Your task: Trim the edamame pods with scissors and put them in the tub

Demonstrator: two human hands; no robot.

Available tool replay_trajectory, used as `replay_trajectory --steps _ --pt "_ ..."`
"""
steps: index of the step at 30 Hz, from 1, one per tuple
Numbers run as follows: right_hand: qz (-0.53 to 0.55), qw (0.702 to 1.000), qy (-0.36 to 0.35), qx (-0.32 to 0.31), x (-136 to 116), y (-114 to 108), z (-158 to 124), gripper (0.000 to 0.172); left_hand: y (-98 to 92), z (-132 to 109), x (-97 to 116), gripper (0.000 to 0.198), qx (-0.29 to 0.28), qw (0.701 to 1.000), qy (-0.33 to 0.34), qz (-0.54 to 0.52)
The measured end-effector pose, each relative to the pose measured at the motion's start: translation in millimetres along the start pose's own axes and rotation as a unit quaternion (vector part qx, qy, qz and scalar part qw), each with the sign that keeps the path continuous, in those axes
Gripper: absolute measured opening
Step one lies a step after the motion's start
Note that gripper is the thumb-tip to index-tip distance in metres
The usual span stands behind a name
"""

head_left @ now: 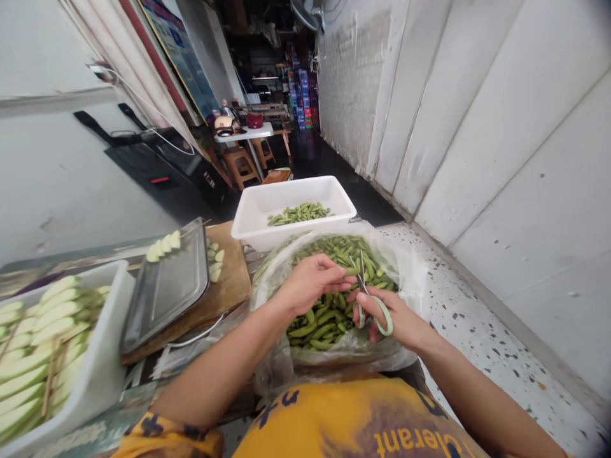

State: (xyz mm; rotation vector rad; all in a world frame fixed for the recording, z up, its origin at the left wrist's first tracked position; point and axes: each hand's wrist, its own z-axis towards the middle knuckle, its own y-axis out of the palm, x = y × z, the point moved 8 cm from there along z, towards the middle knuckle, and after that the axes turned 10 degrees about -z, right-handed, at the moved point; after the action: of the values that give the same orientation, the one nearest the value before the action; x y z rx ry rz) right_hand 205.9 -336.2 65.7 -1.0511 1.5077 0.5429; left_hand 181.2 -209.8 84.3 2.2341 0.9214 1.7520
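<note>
My left hand [312,280] pinches a green soybean pod [352,271] over a clear plastic bag [281,369] full of green soybean pods [319,324]. My right hand [398,321] grips scissors [370,302] with pale green handles, fingers through the loops. The blades point up and meet the tip of the pod held by my left hand. Both hands hover just above the pile of pods in the bag.
Beyond the bag stands a white plastic tub [252,219] with a few pods [298,213] inside. To the left lie a metal tray [165,289] on a wooden board [229,280] and a white bin [102,375] of skewered pale green slices. A tiled wall runs along the right.
</note>
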Motion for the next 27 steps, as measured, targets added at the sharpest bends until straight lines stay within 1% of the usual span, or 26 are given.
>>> replay_trajectory --steps 5,8,10,12,16,18,19,20,21,22,24,25,26,27 --pt "0.002 1.0 0.003 0.009 -1.6 -2.9 0.3 0.047 0.2 -2.7 -2.3 0.022 0.007 1.0 -0.002 0.001" --pt "-0.002 1.0 0.015 0.019 2.2 -4.7 1.7 0.043 -0.7 -1.9 -3.2 0.025 0.008 1.0 -0.002 0.005" --pt "-0.003 0.999 0.025 0.032 6.4 -6.9 2.6 0.041 -2.6 -0.3 -2.0 0.024 0.014 1.0 0.001 0.018" --pt "0.008 0.999 0.03 0.039 9.5 -9.1 2.6 0.041 -5.0 2.3 2.9 0.02 0.025 0.999 0.013 0.026" --pt "0.058 0.997 0.023 0.038 8.9 -15.6 -2.1 0.045 -6.3 11.4 17.0 0.016 0.023 0.999 0.028 0.029" --pt "0.079 0.996 0.011 0.049 6.1 -22.0 -5.8 0.047 -8.7 17.8 21.5 0.012 0.035 0.995 0.03 0.09" --pt "0.086 0.995 0.005 0.056 4.9 -25.3 -7.5 0.047 -9.7 21.2 23.3 0.009 0.041 0.987 0.037 0.148" --pt "0.09 0.994 0.002 0.064 4.4 -28.3 -8.9 0.047 -8.0 24.8 24.4 0.008 0.036 0.973 0.05 0.223" --pt "0.092 0.993 0.001 0.071 4.5 -30.7 -9.7 0.047 -3.3 28.4 23.7 0.007 0.017 0.95 0.068 0.306" --pt "0.092 0.993 0.0 0.076 5.1 -32.0 -10.0 0.046 3.7 31.6 20.8 0.008 -0.012 0.917 0.087 0.39" --pt "0.09 0.993 0.0 0.078 7.1 -32.3 -9.3 0.045 18.5 36.6 10.8 0.011 -0.065 0.835 0.127 0.531" --pt "0.089 0.993 -0.001 0.076 8.4 -31.6 -8.5 0.045 24.0 38.7 5.8 0.014 -0.077 0.796 0.144 0.583" --pt "0.089 0.993 -0.002 0.075 9.8 -30.9 -7.8 0.044 27.5 41.0 1.7 0.016 -0.078 0.763 0.153 0.623" --pt "0.088 0.993 -0.002 0.075 11.0 -30.3 -7.2 0.044 30.1 43.1 -1.5 0.015 -0.078 0.737 0.155 0.653"
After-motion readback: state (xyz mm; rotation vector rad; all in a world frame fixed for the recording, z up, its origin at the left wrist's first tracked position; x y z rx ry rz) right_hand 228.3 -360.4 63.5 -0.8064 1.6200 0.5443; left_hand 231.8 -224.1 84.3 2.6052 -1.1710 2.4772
